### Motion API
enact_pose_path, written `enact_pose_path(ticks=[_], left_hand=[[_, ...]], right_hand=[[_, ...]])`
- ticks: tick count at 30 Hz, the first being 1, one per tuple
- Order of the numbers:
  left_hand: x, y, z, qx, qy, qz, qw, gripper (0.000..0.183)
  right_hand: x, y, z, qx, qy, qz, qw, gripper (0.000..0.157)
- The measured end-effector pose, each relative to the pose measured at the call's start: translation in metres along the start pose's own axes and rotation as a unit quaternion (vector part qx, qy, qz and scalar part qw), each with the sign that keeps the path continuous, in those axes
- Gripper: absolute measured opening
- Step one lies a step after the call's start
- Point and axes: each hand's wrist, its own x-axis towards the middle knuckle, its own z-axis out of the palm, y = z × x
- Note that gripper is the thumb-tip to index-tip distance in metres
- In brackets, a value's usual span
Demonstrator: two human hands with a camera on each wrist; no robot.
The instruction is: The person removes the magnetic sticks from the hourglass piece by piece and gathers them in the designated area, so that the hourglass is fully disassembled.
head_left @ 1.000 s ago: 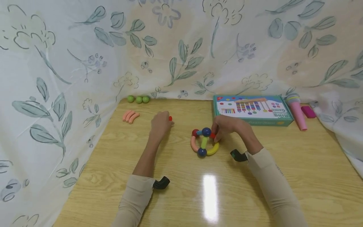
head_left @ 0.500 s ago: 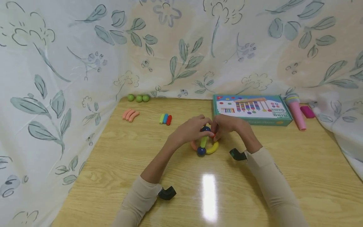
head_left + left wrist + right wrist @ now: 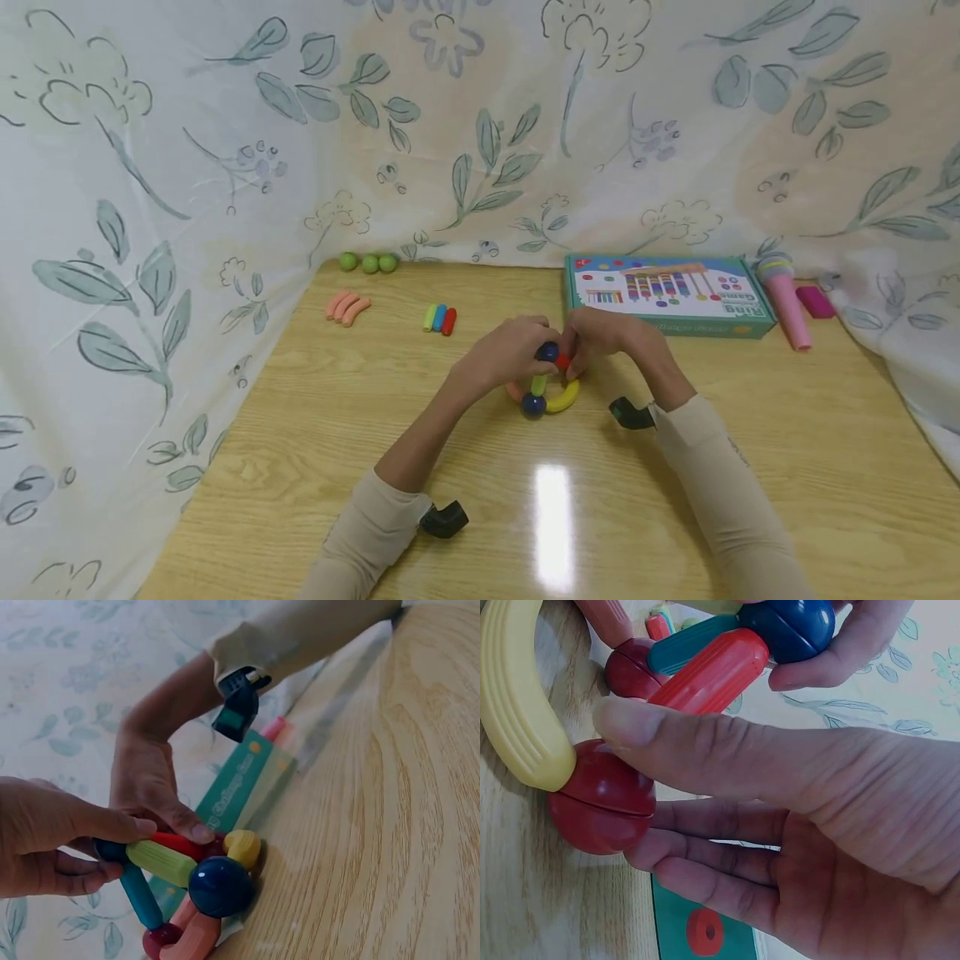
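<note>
A toy frame of balls and ribbed rods stands on the table [image 3: 480, 467] between both hands. My left hand [image 3: 510, 354] pinches its upper blue ball [image 3: 799, 630] between thumb and fingers. From that ball a red rod [image 3: 716, 671], a light green rod [image 3: 161, 862] and a teal rod [image 3: 142, 896] slope downward. The right hand [image 3: 603, 329] grips a red ball [image 3: 600, 814], its thumb beside the red rod's lower end. A yellow curved rod [image 3: 564, 398] joins this red ball and the lower blue ball [image 3: 221, 887]. Pink curved rods [image 3: 196, 937] form the opposite side.
Three short rods [image 3: 439, 319] lie left of the frame, with pink curved rods [image 3: 348, 307] farther left. Green balls [image 3: 369, 263] sit at the back edge. Behind the right hand are a game box [image 3: 667, 292], a pink toy microphone [image 3: 786, 304] and a magenta block [image 3: 815, 302].
My left hand has left the short rods, moved right to the frame and taken hold of its upper blue ball. The right hand has stayed in place at the red ball.
</note>
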Motion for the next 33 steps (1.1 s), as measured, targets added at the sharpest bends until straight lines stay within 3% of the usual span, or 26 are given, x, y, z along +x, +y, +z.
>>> enact_pose_path(ticks=[9, 19, 22, 25, 33], left_hand=[[0.001, 0.001, -0.002, 0.018, -0.001, 0.015, 0.9997, 0.028], [0.001, 0.001, -0.004, 0.027, -0.015, 0.032, 0.999, 0.024], [-0.001, 0.0, -0.007, 0.014, -0.002, 0.04, 0.9991, 0.019], [-0.003, -0.001, -0.011, -0.003, 0.017, 0.049, 0.9986, 0.016], [-0.005, -0.008, -0.014, -0.012, 0.021, 0.034, 0.9991, 0.027]], right_hand=[[-0.002, -0.003, -0.001, -0.007, -0.009, 0.022, 1.0, 0.011], [-0.001, -0.004, -0.001, -0.018, -0.019, 0.015, 1.0, 0.013], [0.002, -0.002, 0.001, -0.031, -0.032, 0.021, 0.999, 0.008], [0.002, 0.001, 0.003, -0.049, -0.041, 0.03, 0.998, 0.012], [0.004, 0.005, 0.003, -0.077, -0.043, -0.023, 0.996, 0.019]])
